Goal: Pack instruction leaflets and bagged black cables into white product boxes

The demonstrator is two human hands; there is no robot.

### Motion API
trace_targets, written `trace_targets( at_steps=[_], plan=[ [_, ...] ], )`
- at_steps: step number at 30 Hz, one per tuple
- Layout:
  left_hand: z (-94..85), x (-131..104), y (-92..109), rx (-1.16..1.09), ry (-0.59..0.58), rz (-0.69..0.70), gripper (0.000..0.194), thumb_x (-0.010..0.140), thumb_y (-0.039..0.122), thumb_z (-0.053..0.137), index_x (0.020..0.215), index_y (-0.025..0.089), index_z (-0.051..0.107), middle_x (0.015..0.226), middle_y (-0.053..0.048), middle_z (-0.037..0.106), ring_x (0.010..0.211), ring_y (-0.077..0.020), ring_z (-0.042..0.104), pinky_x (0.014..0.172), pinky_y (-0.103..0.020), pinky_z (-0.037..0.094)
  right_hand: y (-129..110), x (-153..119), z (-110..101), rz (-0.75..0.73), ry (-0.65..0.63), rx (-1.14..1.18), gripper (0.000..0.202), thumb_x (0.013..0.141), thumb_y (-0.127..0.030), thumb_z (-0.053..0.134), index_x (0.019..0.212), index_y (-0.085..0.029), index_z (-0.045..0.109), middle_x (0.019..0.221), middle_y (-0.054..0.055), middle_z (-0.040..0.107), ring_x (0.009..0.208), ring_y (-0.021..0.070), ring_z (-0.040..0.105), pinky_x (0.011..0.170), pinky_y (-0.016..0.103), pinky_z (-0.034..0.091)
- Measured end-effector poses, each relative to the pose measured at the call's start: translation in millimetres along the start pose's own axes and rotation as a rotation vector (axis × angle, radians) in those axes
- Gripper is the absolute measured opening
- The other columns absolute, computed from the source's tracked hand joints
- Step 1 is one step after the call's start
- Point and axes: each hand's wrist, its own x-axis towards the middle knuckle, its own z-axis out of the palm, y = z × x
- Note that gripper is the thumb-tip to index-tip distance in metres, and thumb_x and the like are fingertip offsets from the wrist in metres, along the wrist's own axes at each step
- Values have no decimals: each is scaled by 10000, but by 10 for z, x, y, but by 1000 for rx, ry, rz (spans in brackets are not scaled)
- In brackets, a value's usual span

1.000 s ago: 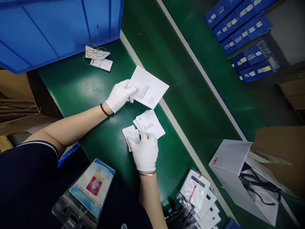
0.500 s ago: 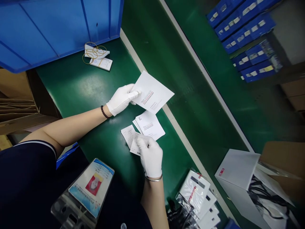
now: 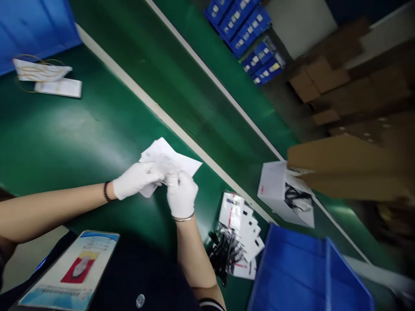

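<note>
Both my hands wear white gloves and meet over the green table. My left hand [image 3: 139,179] is closed, pinching a white printed booklet [image 3: 189,164] whose pointed corner sticks out to the right. Against it, my right hand [image 3: 183,194] is closed in a pinch at the booklet's near edge; the small printed card seen in it earlier is mostly hidden by fingers and blur. Beneath and behind the hands lies a stack of white booklets [image 3: 155,150], partly covered. The small slips beside that stack are largely hidden under my left hand.
Rubber bands lie over folded paper [image 3: 42,71] and a card pack [image 3: 60,87] at the far left, by a blue bin [image 3: 32,30]. To the right are bagged white packs [image 3: 231,211], black cables [image 3: 222,255], a blue crate [image 3: 292,268] and an open white box [image 3: 272,183].
My view has swung right, bringing the blue crate into sight. My left hand has brought the booklet down to my right hand, which has lifted the small card from the slips.
</note>
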Motion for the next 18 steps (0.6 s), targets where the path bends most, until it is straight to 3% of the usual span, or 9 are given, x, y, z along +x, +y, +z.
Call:
trace_targets(
  at_steps=[2,5,8,10,13,15,18],
  plan=[
    [-6,24,-23,-69,29,-58,366,828,469,685,1003,148,714,1018,-86,692,878,-212,672,789,-293,576,103,-34,-190,5,-111,-42,447,1000,-492,406,782,-186,650,755,-5,636,701,152,588,652,281,411],
    [-68,77,-28,-154,80,-111,466,822,483,703,1196,207,671,1250,-85,623,1034,-243,651,820,-289,576,467,-130,-660,296,-78,-206,388,952,-535,484,994,-209,690,945,-3,670,884,174,620,799,295,439],
    [-111,98,8,-184,132,-161,535,782,491,739,1244,236,647,1301,-82,594,1084,-276,628,799,-321,586,975,-326,-1166,598,-20,-766,499,892,-552,584,1224,-183,632,1095,102,615,1021,283,572,880,390,425],
    [-118,95,24,-172,162,-145,556,758,521,747,1240,261,651,1310,-62,591,1098,-289,621,778,-326,585,1248,-478,-1371,756,-85,-1049,645,852,-569,632,1336,-150,553,1159,157,558,1068,341,532,875,425,423],
    [-121,89,23,-129,199,-114,554,746,555,743,1214,268,667,1300,-49,599,1073,-279,633,745,-294,579,1410,-652,-1395,833,-190,-1106,749,777,-594,698,1301,-77,559,1229,216,513,1184,371,457,957,438,383],
    [-130,91,16,-84,225,-130,547,740,550,753,1199,263,678,1294,-55,603,1056,-254,640,725,-252,575,1384,-708,-1294,809,-210,-1083,691,778,-540,709,1227,-27,592,1264,253,502,1273,393,380,1040,455,309],
    [-147,99,2,-27,252,-151,529,743,550,755,1192,278,684,1302,-48,599,1087,-229,632,724,-205,566,1306,-740,-1184,843,-180,-904,544,857,-431,638,1234,-39,599,1245,246,535,1277,402,391,1069,486,267]
  ],
)
